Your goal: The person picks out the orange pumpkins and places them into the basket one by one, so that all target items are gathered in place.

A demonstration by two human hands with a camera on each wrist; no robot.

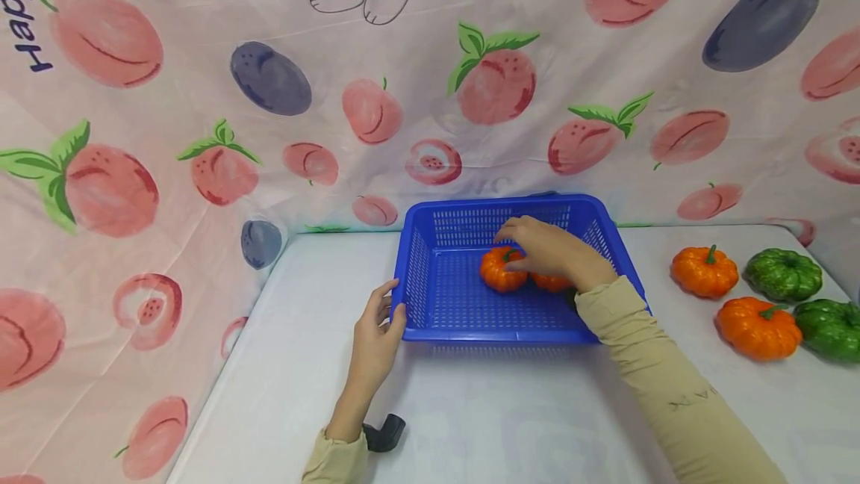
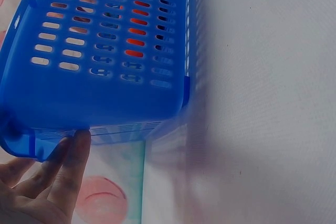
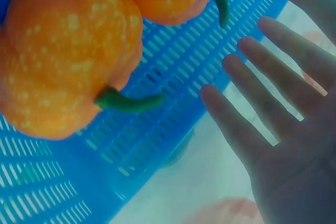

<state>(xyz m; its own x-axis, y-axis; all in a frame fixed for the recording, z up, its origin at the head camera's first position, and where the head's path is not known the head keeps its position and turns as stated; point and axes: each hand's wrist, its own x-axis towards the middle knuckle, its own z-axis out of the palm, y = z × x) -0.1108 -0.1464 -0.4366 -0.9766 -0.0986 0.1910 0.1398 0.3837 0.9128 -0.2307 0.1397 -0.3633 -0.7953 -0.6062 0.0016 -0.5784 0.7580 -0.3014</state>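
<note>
A blue plastic basket [image 1: 457, 335] stands on the white table against the back cloth. Inside it lie an orange pumpkin [image 1: 500, 275] and a second orange pumpkin [image 1: 547, 282], partly covered by my right arm. A dark thing beside them is mostly hidden under the sleeve. My right hand [image 1: 547, 249] hovers over the pumpkins; in the right wrist view its fingers [image 3: 252, 129] are spread and apart from the green-stemmed pumpkin [image 3: 68, 56]. With nearly straight fingers, my left hand [image 1: 376, 338] touches the basket's left rim; the left wrist view shows fingertips against the outer wall.
Right of the basket lie two orange pumpkins [image 1: 704, 272] and two green pumpkins [image 1: 783, 275] on the table [image 1: 484, 417]. A fruit-printed cloth [image 1: 403, 95] rises behind and along the left side. A black piece [image 1: 385, 433] sits at the left wrist.
</note>
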